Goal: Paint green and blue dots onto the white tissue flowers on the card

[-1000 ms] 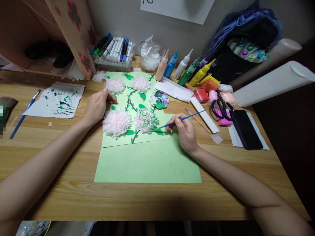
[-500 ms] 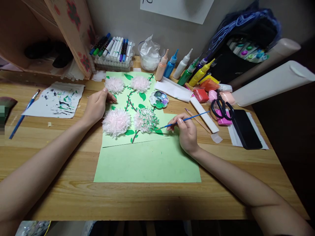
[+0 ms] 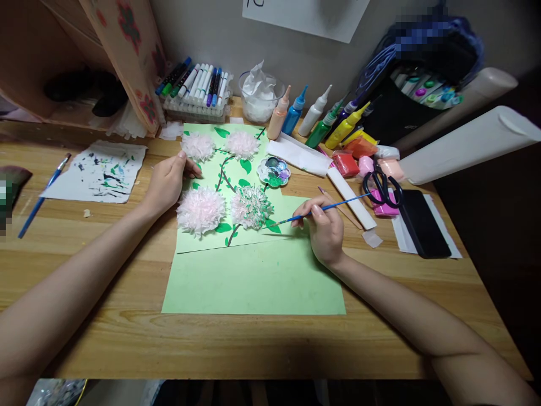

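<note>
Brush tip beside the green-flecked flower on a crowded desk

The right hand (image 3: 325, 228) grasps a blue paintbrush (image 3: 346, 201) between thumb and fingers. Its tip lies just beside the lower right edge of the green-flecked flower (image 3: 252, 208); contact cannot be determined. This is 1 of 4 ruffled flowers on the upper green sheet (image 3: 198, 246), and sits nearest the right hand. The sheet overlaps a blank green sheet (image 3: 253, 285). The left hand (image 3: 167, 177), loosely curled, rests at the upper sheet's left edge, beside the upper left flower (image 3: 198, 146); whether it pinches anything cannot be told.

Surroundings: a paint palette (image 3: 274, 171) stands behind the flecked flower. The brush handle crosses above a pencil (image 3: 351, 219) and a white strip (image 3: 366, 214), its end reaching the black scissors (image 3: 384, 186), which lie over a pink packet (image 3: 386, 208) near a black slab (image 3: 425, 223). At the rear, 6 paint bottles (image 3: 292, 118), a clear tub (image 3: 258, 104) and a marker rack (image 3: 194, 104) limit the space. At left, a second brush (image 3: 31, 217) lies partly under a paint-stained sheet (image 3: 80, 183).
</note>
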The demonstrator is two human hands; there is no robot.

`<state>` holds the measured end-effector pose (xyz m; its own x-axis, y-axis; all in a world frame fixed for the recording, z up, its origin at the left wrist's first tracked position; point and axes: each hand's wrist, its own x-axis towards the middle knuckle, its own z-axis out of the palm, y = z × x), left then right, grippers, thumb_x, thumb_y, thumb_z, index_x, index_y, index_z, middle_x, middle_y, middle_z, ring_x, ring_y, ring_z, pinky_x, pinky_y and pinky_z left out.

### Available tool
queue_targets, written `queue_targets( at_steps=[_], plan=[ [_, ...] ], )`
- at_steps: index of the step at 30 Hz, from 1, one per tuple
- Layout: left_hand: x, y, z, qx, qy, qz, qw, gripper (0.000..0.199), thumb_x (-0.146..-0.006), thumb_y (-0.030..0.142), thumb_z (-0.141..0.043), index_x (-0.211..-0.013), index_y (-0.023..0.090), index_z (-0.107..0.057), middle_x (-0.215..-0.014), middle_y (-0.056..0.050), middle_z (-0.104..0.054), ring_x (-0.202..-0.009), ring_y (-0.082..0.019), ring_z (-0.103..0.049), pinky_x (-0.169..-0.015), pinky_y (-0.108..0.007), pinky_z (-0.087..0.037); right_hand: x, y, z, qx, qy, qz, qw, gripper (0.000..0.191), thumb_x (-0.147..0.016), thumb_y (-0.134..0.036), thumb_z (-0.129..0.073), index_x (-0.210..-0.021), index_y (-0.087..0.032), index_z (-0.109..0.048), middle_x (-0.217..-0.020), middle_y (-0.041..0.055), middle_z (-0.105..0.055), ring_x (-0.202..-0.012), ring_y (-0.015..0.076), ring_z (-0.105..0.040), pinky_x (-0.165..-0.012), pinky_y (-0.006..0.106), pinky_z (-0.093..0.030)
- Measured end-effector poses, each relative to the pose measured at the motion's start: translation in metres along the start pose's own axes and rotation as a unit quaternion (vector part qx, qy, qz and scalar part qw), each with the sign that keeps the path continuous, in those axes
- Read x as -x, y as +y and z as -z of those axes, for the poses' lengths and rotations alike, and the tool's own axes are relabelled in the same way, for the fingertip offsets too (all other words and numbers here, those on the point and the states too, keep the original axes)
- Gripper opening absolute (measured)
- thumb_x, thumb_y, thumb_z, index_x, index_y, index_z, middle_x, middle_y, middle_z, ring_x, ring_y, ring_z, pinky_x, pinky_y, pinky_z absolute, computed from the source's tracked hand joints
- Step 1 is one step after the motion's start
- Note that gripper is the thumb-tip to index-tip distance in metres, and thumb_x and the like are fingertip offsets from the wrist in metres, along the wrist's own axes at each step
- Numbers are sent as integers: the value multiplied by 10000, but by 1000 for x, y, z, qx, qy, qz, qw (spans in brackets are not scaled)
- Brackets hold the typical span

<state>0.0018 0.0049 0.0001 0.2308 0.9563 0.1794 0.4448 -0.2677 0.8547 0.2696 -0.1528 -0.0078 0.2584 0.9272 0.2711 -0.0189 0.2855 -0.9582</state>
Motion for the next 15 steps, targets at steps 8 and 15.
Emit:
queue_targets(
  at_steps=[8, 15],
  plan=[
    [3, 4, 6, -37, -28, 9, 999, 514, -1006, 372, -274, -764, 131, -657, -782, -74, -685, -733, -161, -577, -745, -272, -448, -41, 15, 31, 134, 69, 69, 986, 185, -936, -369, -502, -919, -224, -616, -893, 38, -628, -772, 164, -582, -669, 290, -477],
    [2, 3, 8, -52, -22, 14, 998, 487, -972, 432, -293, -716, 216, -646, -769, -74, -698, -773, -228, -621, -776, -318, -466, -45, 19, 36, 166, 30, 27, 985, 249, -974, -402, -470, -942, -221, -638, -881, 29, -653, -739, 153, -563, -670, 284, -455]
  ],
)
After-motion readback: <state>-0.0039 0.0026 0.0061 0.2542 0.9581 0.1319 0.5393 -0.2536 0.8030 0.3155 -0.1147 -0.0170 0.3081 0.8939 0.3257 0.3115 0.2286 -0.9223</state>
